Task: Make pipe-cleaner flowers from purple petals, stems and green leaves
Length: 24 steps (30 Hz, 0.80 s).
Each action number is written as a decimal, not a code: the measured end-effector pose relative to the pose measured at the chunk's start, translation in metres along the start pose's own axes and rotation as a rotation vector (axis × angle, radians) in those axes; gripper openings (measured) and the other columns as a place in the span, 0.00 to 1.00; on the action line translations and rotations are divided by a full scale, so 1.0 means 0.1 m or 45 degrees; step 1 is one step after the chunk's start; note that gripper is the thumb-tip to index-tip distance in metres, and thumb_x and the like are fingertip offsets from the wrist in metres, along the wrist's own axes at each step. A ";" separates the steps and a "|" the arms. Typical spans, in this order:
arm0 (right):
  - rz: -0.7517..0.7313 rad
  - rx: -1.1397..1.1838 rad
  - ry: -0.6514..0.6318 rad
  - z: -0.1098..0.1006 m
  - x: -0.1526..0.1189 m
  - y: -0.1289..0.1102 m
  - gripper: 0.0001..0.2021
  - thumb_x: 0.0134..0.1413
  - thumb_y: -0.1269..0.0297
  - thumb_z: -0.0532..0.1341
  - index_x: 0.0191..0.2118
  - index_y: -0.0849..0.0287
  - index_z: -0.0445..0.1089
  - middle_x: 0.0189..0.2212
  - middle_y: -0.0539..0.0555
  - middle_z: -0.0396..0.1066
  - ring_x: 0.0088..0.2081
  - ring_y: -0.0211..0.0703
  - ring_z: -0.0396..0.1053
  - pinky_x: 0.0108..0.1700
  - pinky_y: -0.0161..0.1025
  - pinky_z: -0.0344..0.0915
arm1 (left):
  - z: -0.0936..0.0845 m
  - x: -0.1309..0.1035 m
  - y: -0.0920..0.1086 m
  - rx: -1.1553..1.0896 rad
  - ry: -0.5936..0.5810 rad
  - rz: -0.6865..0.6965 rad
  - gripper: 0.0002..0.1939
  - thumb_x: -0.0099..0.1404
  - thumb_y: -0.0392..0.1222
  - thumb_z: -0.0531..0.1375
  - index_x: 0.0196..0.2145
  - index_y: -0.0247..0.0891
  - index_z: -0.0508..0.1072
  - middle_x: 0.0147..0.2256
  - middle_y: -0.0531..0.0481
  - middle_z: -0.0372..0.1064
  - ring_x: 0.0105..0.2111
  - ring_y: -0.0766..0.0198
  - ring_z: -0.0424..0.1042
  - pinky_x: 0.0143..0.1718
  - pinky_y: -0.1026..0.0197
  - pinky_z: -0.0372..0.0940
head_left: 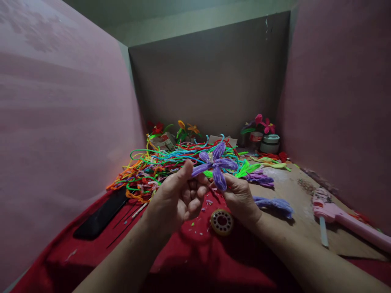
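A purple fuzzy flower (pixel 225 163) with several petals and a pale yellow centre is held up in the middle of the head view. My right hand (pixel 241 197) is closed around its base, just under the petals; the stem is mostly hidden. My left hand (pixel 180 193) is at the flower's left side, its fingers curled and the thumb raised by the left petal. Whether those fingers grip the petal or stem is hard to tell. Bright green leaf pieces (pixel 247 168) show behind the flower. Below the hands, a round spool with holes (pixel 221 222) lies on the red cloth (pixel 189 260).
Tangled coloured fuzzy stems (pixel 174 156) are heaped behind. A black phone (pixel 100 215) lies left. On the cardboard (pixel 275 191) at right are purple bundles (pixel 276 205) and a pink glue gun (pixel 342 215). Finished flowers (pixel 267 125) and a lidded jar (pixel 270 143) stand at the back.
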State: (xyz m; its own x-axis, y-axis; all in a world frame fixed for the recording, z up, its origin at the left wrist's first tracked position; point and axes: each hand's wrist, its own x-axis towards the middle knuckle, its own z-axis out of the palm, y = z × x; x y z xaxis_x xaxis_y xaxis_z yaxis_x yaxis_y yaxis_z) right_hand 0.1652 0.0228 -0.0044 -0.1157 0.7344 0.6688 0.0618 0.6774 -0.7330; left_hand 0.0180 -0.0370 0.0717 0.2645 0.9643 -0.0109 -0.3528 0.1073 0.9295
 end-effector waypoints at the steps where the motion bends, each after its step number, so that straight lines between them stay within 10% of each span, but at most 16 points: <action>1: -0.019 -0.006 -0.003 0.00 0.00 -0.01 0.06 0.49 0.70 0.58 0.29 0.56 0.73 0.27 0.52 0.71 0.30 0.42 0.67 0.37 0.38 0.63 | 0.00 0.01 0.00 0.037 0.012 0.027 0.18 0.52 0.53 0.62 0.25 0.33 0.70 0.18 0.55 0.62 0.11 0.78 0.56 0.11 0.73 0.47; 10: 0.127 0.080 -0.027 0.01 0.00 0.00 0.06 0.52 0.68 0.57 0.28 0.57 0.71 0.27 0.51 0.70 0.30 0.40 0.65 0.36 0.37 0.61 | -0.05 -0.16 0.08 0.538 0.092 0.033 0.10 0.50 0.45 0.65 0.26 0.35 0.73 0.15 0.54 0.63 0.10 0.76 0.55 0.10 0.72 0.44; 15: 0.214 0.232 -0.156 0.04 -0.01 -0.03 0.08 0.53 0.66 0.56 0.27 0.59 0.70 0.23 0.49 0.68 0.26 0.36 0.61 0.32 0.35 0.60 | -0.09 -0.22 0.44 0.777 0.643 0.898 0.03 0.51 0.39 0.65 0.26 0.39 0.75 0.17 0.56 0.63 0.16 0.74 0.59 0.15 0.72 0.54; 20: 0.224 0.242 -0.218 0.06 -0.04 -0.05 0.07 0.52 0.66 0.56 0.26 0.60 0.68 0.21 0.48 0.65 0.23 0.34 0.59 0.28 0.33 0.58 | -0.13 0.21 0.53 1.521 0.185 1.207 0.19 0.55 0.32 0.60 0.45 0.43 0.73 0.42 0.48 0.70 0.36 0.66 0.69 0.40 0.61 0.65; 24: 0.164 0.209 -0.229 0.06 -0.03 -0.07 0.09 0.52 0.66 0.56 0.23 0.60 0.67 0.20 0.48 0.63 0.23 0.34 0.58 0.28 0.33 0.58 | -0.18 0.45 0.40 1.816 0.073 1.416 0.15 0.58 0.33 0.58 0.44 0.39 0.73 0.43 0.45 0.71 0.44 0.62 0.67 0.47 0.58 0.62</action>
State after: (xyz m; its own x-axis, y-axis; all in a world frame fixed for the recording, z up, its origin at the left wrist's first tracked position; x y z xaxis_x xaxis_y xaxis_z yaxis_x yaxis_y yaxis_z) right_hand 0.1590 0.0157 -0.0025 -0.2925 0.7845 0.5468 -0.0725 0.5520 -0.8307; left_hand -0.0005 0.0147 0.1022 0.4292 0.4429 0.7872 0.6423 -0.7624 0.0787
